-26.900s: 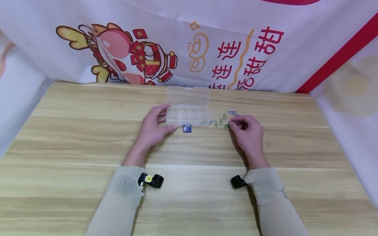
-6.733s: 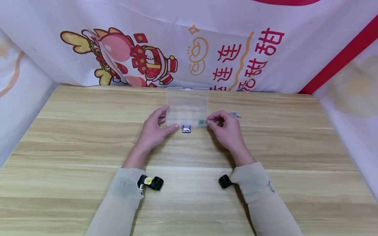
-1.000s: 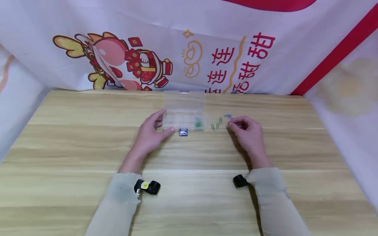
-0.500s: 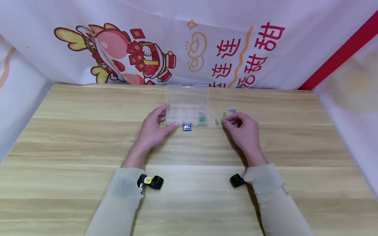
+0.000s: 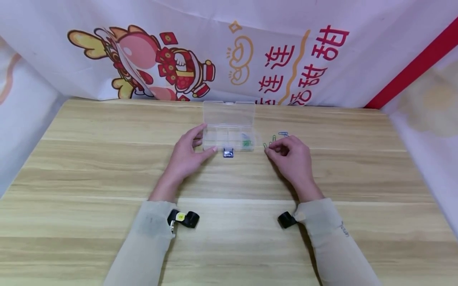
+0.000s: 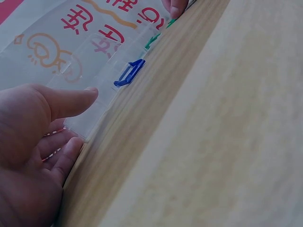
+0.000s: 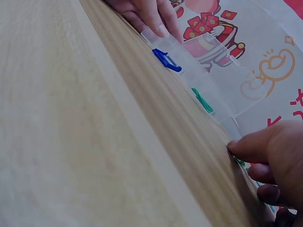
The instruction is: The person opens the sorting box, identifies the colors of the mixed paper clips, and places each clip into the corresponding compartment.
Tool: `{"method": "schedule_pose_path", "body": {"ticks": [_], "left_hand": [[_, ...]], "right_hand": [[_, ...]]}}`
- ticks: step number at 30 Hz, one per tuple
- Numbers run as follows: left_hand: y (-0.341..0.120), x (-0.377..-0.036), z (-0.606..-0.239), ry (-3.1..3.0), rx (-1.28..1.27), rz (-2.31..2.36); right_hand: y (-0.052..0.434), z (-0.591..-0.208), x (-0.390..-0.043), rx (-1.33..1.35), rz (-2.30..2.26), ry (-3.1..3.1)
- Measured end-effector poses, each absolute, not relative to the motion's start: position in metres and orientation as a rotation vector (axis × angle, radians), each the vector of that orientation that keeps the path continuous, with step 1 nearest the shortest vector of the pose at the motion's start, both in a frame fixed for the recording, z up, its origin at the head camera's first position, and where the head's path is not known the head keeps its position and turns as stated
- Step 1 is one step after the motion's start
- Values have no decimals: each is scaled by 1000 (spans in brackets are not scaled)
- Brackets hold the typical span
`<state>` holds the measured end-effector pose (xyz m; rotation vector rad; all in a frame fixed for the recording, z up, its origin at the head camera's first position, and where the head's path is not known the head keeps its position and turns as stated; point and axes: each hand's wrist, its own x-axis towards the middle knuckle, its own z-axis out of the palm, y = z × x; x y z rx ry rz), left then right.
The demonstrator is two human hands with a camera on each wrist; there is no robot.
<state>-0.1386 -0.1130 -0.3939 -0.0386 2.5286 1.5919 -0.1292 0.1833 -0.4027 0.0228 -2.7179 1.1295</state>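
**Reaching for clips beside an open box**

Steadying the clear box [image 5: 229, 133] w/ the left hand [image 5: 186, 157], a person works at a wooden table [image 5: 89, 167]. Thumb tip presses the box's front-left corner; the other fingers lie fairly straight along its left end, not curled round it. Forearm runs up from the lower left, wrist low on the table.

Right hand [image 5: 291, 157] sits just right of the box, fingers curled, thumb & forefinger drawn together at the loose green clips [image 5: 269, 142] on the table. Whether a clip is actually pinched can't be told: the right-wrist view shows only the fingertip down on the wood at the box's corner. Forearm comes in from the lower right.

Box is at table centre-back, lid [image 5: 229, 113] tilted open toward the banner [image 5: 286, 59], blue latch [image 5: 228, 152] hanging at the front edge. Green clips [image 5: 245, 142] already lie in its right-hand compartment. A blue clip [image 5: 284, 134] lies just beyond the right hand's knuckles.
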Motion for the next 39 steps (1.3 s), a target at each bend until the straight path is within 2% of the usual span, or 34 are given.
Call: {"method": "schedule_pose_path", "body": {"ticks": [33, 39], "left_hand": [[-112, -138, -392, 2548, -16, 1569], [-113, -137, -392, 2548, -11, 1565]], "right_hand": [[181, -399, -128, 75, 1000, -2857], [182, -402, -128, 63, 1125, -2843]]}}
